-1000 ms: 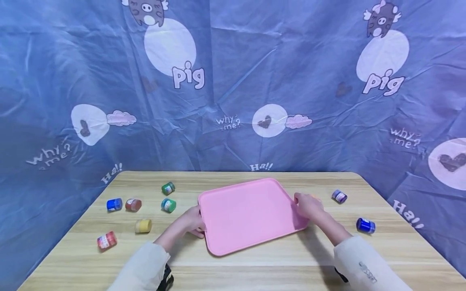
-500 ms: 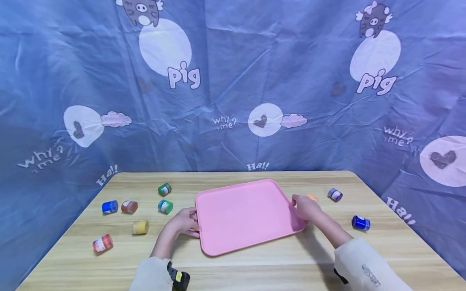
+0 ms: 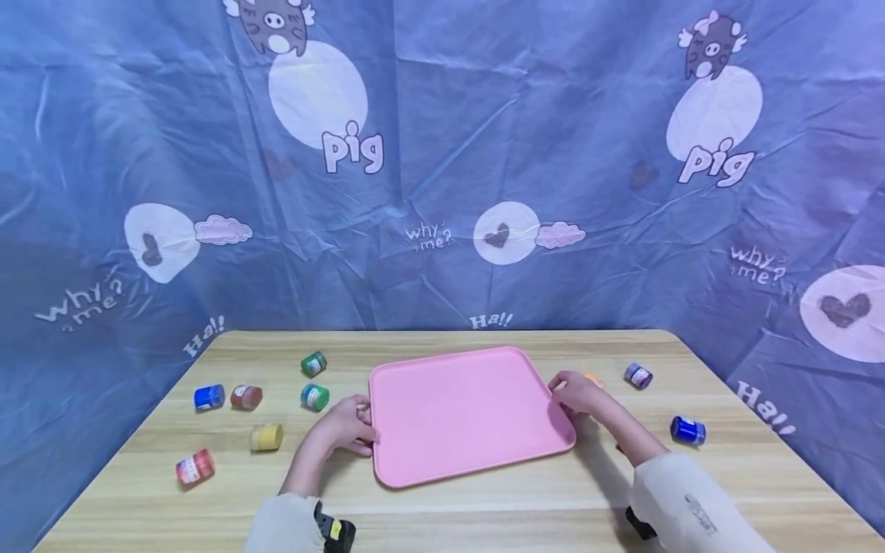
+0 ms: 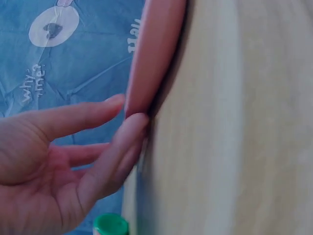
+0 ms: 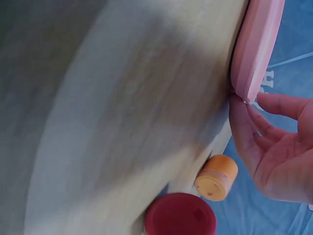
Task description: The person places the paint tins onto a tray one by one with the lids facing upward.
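As far as the head view goes, the pink tray (image 3: 472, 417) is the main event, sitting mid-table, slightly skewed, on a wood table (image 3: 484, 518). The left hand (image 3: 342, 426) is at its 9 o'clock edge, and the right hand (image 3: 579, 393) has the edge around 3. Between 9 and 10 from the tray you've got two green jars (image 3: 315, 396), then a blue jar (image 3: 210, 397) and a brownish jar (image 3: 246, 396) farther out. A yellow jar (image 3: 266, 437) is about 9, a red jar (image 3: 196, 467) just below that. Purple jar (image 3: 638, 375) between 2 and 3, dark blue jar (image 3: 688, 430) at 3.

Left wrist view: tray comes in from 12, and the hand at 8 pinches its edge pretty lightly with its fingertips. A green lid (image 4: 111, 223) pokes up between 6 and 7.

Right wrist view: tray's at 1 to 2, hand between 3 and 4, fingertips either side of the edge, also pinching. An orange jar (image 5: 216, 177) is between 4 and 5, with a round red thing (image 5: 181, 215) near 5:30.
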Motion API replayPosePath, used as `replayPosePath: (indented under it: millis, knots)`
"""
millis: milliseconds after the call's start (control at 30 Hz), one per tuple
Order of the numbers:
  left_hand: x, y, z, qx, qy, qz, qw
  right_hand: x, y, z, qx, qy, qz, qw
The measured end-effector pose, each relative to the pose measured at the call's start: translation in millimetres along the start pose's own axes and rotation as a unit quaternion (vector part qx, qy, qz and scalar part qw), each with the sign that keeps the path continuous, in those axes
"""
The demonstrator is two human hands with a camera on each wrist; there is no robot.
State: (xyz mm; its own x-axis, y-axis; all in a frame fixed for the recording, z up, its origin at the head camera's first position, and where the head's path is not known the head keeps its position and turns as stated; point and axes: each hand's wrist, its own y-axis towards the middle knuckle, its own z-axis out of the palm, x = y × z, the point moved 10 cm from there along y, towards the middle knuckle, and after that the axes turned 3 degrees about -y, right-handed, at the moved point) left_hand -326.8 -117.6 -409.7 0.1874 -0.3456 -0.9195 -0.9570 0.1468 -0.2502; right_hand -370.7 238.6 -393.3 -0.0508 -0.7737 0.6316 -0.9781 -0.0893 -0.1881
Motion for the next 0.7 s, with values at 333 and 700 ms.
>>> replayPosePath:
  millis: [333,700]
  knots:
    - [-4.0,-4.0,15.3,0.046,0.032,0.019,0.9983,-2,3.4,1,-0.024,0.016,-0.020,0.9994]
    - [-1.1,1.4,-7.2,-0.028,0.041,0.028,0.9983,8,-10.0,12,0.003,0.037,-0.021,0.9991]
